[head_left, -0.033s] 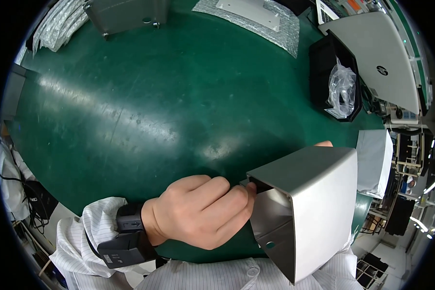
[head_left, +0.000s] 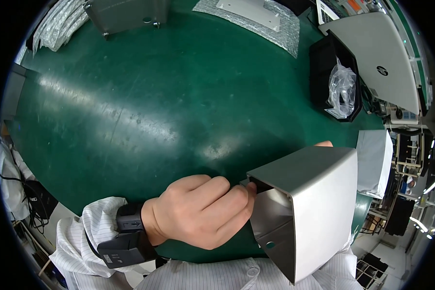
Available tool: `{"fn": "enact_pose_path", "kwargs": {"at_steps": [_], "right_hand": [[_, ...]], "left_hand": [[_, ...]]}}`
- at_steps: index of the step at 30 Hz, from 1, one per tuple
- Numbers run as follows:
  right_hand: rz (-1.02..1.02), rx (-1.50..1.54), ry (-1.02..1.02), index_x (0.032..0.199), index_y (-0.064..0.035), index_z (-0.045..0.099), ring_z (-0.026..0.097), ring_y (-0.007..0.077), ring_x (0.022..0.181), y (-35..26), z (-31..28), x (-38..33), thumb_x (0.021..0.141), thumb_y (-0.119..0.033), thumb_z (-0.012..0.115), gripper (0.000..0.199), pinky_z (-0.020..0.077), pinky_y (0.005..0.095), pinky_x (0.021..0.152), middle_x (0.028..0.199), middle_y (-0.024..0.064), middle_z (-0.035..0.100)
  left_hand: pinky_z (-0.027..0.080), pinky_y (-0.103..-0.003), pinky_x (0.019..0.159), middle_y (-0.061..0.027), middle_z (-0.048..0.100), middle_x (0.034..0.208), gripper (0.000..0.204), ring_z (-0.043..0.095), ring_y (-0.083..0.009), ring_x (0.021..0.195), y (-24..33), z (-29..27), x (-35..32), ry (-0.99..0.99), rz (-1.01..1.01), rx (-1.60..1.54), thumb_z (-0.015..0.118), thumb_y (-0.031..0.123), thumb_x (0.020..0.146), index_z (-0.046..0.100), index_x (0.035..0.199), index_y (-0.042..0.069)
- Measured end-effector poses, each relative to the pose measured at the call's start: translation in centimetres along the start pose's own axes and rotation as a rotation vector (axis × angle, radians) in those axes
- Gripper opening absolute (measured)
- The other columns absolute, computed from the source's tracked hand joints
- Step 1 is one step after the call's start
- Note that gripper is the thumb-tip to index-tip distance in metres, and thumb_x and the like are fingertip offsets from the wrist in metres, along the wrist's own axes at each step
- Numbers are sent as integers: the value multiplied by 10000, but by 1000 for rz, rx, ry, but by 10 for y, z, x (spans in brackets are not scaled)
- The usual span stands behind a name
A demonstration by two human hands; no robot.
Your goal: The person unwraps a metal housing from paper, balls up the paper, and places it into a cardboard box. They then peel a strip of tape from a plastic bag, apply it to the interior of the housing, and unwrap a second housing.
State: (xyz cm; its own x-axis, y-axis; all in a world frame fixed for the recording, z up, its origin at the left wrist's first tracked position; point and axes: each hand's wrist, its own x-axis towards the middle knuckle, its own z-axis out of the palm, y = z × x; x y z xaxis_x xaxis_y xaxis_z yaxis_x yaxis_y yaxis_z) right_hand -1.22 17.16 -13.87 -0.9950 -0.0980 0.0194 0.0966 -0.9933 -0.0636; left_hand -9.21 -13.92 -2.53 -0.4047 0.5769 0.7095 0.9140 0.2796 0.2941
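A grey sheet-metal housing (head_left: 319, 203) is held tilted at the lower right, its open side facing left. Inside it a lower wall shows a round hole. My left hand (head_left: 203, 210) is closed, fingers curled, with its fingertips pinched at the upper left corner of the housing's opening. Whatever sits between those fingertips is hidden. Behind the housing is my right hand (head_left: 325, 143); only a fingertip shows past its far edge, and the rest is covered by the metal. A black device is strapped round my left wrist.
On the green table (head_left: 179, 96) stand a black bin (head_left: 319, 72) with a clear plastic bag, an open laptop (head_left: 382, 58) and a white packet (head_left: 372, 162). Farther back lie a white plate (head_left: 251, 13) on bubble wrap, a grey metal box (head_left: 125, 17) and stacked wrapped pieces (head_left: 60, 24).
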Motion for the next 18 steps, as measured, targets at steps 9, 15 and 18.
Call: {"fn": "enact_pose_path", "kwargs": {"at_steps": [9,15,18], "right_hand": [[19,-46,17,1152,-20,492,617,64,835,-3,5,-1,970,-181,520,245,532,233,691,946,25,597],[34,-72,27,1153,-18,493,617,66,836,-3,9,-1,972,-182,516,245,533,234,692,948,27,598],[40,-87,32,1154,-18,493,617,67,837,-4,11,-1,973,-182,514,245,534,235,693,950,29,598]], "left_hand": [[272,-220,394,-3,518,701,259,387,-91,507,-2,8,-4,58,25,12,651,74,586,695,834,11],[261,-223,391,-3,515,691,249,385,-91,504,-2,6,-4,68,37,18,666,60,582,693,824,8],[263,-223,393,-5,517,692,254,385,-92,505,-1,7,-4,76,38,-2,667,58,581,697,827,5]]}}
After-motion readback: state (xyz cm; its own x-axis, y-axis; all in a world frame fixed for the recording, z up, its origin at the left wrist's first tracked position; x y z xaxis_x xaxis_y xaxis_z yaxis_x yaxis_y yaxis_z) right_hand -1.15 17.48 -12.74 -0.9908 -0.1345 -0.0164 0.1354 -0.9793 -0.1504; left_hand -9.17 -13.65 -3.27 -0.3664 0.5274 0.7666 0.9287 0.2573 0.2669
